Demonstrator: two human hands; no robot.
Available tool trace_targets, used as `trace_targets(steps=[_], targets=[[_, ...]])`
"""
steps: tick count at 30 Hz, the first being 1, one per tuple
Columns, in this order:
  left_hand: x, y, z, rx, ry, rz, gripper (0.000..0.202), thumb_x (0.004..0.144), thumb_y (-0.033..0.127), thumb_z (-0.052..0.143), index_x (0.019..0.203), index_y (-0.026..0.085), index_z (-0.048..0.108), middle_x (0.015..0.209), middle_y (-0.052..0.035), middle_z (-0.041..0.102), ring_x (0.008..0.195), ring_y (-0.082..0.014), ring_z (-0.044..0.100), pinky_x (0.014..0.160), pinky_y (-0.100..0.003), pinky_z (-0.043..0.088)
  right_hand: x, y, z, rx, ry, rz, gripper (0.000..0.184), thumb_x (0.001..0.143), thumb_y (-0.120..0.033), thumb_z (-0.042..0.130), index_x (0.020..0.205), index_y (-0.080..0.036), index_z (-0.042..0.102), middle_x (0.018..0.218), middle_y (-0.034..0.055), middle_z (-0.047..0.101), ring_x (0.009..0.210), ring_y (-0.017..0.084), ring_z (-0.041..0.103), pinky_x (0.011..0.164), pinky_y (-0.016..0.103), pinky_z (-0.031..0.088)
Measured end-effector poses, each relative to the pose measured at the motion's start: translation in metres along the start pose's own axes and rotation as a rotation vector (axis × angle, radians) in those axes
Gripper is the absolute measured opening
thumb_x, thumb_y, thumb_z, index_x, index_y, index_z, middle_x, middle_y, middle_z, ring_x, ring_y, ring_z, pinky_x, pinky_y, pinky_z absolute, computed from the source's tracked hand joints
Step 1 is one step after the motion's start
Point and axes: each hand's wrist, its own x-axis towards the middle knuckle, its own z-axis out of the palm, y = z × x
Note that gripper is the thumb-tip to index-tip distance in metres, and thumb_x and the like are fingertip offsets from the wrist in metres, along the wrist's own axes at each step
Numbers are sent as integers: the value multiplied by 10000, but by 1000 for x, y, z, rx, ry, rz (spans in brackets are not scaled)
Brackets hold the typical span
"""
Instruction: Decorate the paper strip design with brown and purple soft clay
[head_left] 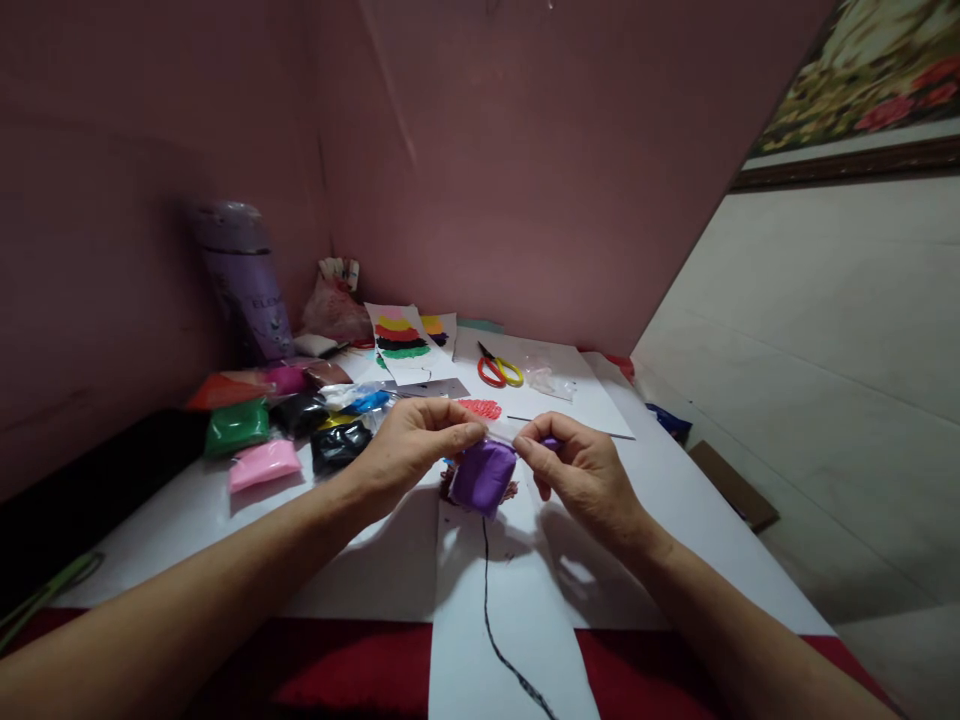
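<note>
Between my hands hangs a small clear bag of purple clay (pixel 484 478), pinched by its top edge. My left hand (pixel 420 440) grips the left end of that edge between thumb and fingers. At the right end, my right hand (pixel 581 465) pinches the edge too, and a bit of purple shows at its fingers. Below the bag lies a white paper strip (pixel 510 610) with a thin black line (pixel 495 640) running down it. Part of a red textured patch (pixel 481 409) shows just behind the bag, and some brown texture peeks out around it.
Several clay bags, among them a green bag (pixel 237 426) and a pink bag (pixel 264 465), lie to the left. Scissors (pixel 499 366) with red and yellow handles rest farther back, near a colour-striped paper (pixel 403 340). A purple tumbler (pixel 244 285) stands at the back left.
</note>
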Motion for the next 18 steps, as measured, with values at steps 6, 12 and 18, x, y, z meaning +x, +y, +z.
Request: trace_targets(steps=[6, 12, 18], targets=[[0, 1, 1, -26, 24, 16, 211, 696, 295, 740, 713, 105, 651, 656, -8, 620, 613, -101, 530, 643, -249, 426, 0, 3, 0, 28, -4, 18, 234, 826, -379, 648, 737, -175, 574, 542, -62, 487, 434, 74, 441, 425, 209, 354], [-2, 1, 2, -57, 35, 26, 234, 686, 321, 747, 714, 109, 651, 649, -2, 609, 604, -96, 517, 626, -238, 415, 1, 0, 1, 39, -2, 30, 243, 816, -397, 662, 758, -172, 590, 572, -56, 510, 430, 70, 451, 421, 206, 381], [-5, 3, 6, 10, -103, -73, 295, 677, 383, 726, 758, 107, 661, 637, -18, 589, 585, -113, 496, 567, -244, 371, -3, -2, 5, 89, -60, -29, 205, 821, -325, 664, 709, -175, 581, 577, -46, 543, 451, 68, 479, 430, 193, 408]])
